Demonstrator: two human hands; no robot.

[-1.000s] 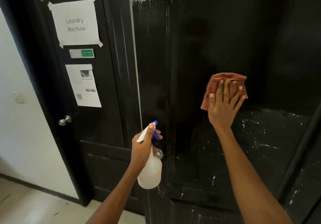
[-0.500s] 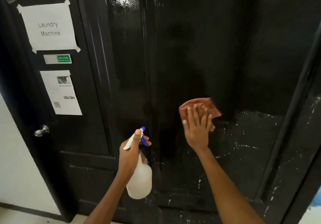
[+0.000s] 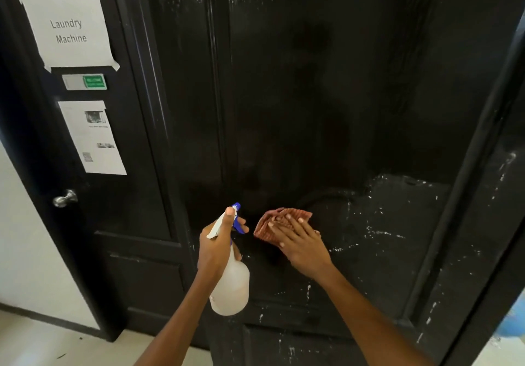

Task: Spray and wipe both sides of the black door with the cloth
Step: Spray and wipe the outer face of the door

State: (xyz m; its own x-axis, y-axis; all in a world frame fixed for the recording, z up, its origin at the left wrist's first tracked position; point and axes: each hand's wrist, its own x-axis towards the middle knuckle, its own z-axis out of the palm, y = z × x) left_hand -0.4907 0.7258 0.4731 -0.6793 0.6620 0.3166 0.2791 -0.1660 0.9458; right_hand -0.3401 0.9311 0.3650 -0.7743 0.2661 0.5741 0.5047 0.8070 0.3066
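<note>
Step in hand: the wiping stroke on the near face of the black door is judged to be under way; the cloth is pressed flat against the panel at mid height, just right of the spray bottle
Right hand: the right hand is laid on the cloth with fingers straight and spread; nothing is gripped, the cloth is only pushed against the wood
Left hand: the left hand is wrapped round the neck of the bottle; the forefinger lies along the top of the nozzle, and a finger seems to rest at the blue trigger, though this is hard to make out
Door surface: white flecks and streaks are seen on the lower right panel and along the bottom rail; the upper panel looks glossy and wet
Next move: the cloth is best carried right and down over the flecked area; firm flat pressure would be called for; the far side is not yet reached
Surroundings: a second door stands at left with a taped "Laundry Machine" notice, a printed sheet and a metal knob
Obstruction: the raised moulding round the panel may catch the cloth
</note>
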